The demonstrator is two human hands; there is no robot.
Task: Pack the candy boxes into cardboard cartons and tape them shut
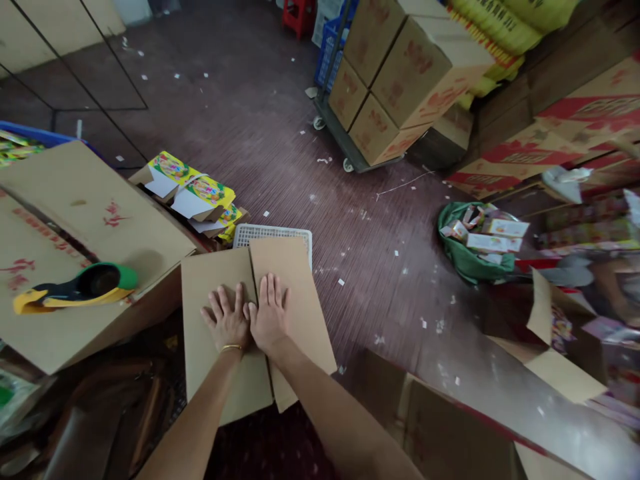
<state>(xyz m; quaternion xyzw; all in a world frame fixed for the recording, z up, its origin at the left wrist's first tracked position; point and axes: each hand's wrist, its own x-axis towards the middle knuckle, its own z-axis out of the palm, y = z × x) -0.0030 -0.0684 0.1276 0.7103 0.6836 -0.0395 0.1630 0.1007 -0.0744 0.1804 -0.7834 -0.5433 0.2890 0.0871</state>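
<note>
Both palms press flat on the top flaps of a cardboard box (220, 380) in front of me. My left hand (229, 317) lies on the left flap with its fingers spread. On the right flap rests my right hand (270, 317), fingers stretched forward, thumb touching the left hand near the seam. The two flaps are folded down, with a dark gap between them. A tape dispenser (75, 290) in yellow, black and green lies on a larger carton (145, 230) to the left, apart from my hands.
Behind the box sits a white plastic basket (273, 232), with yellow printed cartons (200, 190) beside it. A trolley (350, 150) carries stacked boxes (410, 73) ahead. At right are a green sack (450, 250) of small packs, an open box (555, 347) and part of another person.
</note>
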